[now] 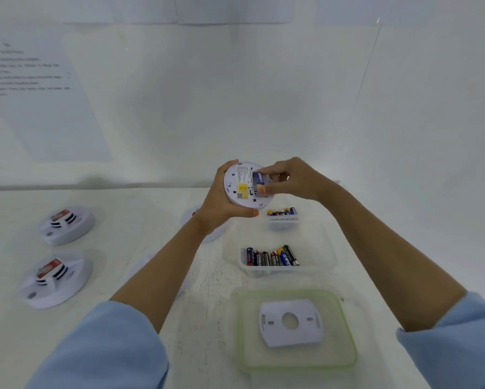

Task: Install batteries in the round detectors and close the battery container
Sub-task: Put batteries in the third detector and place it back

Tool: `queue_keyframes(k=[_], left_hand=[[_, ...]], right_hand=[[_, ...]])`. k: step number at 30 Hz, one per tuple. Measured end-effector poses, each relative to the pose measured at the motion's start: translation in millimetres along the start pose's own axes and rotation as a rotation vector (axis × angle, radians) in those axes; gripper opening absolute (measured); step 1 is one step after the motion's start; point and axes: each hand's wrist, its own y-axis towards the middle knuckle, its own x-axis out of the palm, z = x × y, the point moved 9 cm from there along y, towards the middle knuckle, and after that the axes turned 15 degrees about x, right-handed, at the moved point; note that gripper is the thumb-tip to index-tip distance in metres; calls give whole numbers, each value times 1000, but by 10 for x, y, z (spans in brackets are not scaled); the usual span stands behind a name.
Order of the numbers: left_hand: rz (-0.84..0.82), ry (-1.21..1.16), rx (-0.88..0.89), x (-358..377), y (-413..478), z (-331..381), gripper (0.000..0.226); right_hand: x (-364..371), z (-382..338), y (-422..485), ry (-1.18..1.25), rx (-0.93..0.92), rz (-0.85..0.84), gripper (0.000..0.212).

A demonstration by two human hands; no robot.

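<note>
Back detector (67, 224) and front detector (54, 279) sit by the desk (129, 228) left edge. Left hand (221, 203) grips the raised detector (242, 189) by its rim, underside up. Right hand (291, 178) pinches a battery (259, 178) at its bay. Battery tub (319, 248) right of centre, open. Lid (241, 332) at front edge, white bracket (290, 322) on it.

A printed sheet (47, 102) lies flat against the white wall (235, 94) above the white table (118, 226).

We find bare table (115, 242) right of the two far-left detectors (66, 224); battery container (324, 248) and lid (338, 353) crowd the right side.
</note>
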Motion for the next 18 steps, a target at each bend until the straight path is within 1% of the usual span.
queue_keyframes(k=[2, 6, 11, 13, 16, 18], left_hand=[[-12, -19, 0, 46, -27, 48, 105], [-30, -46, -3, 101, -109, 132, 101], [-69, -60, -33, 185, -217, 142, 98], [-66, -68, -48, 197, -251, 144, 101], [-65, -93, -44, 205, -256, 201, 101], [-59, -108, -28, 203, -228, 255, 102]], right_hand=[[72, 1, -34, -105, -6, 12, 42], [133, 5, -130, -234, -33, 2, 35], [144, 19, -201, -295, -31, 33, 40], [111, 39, -217, -236, -26, 63, 43], [21, 50, -241, -34, -31, 119, 46], [-14, 41, -264, 115, -28, 112, 50]])
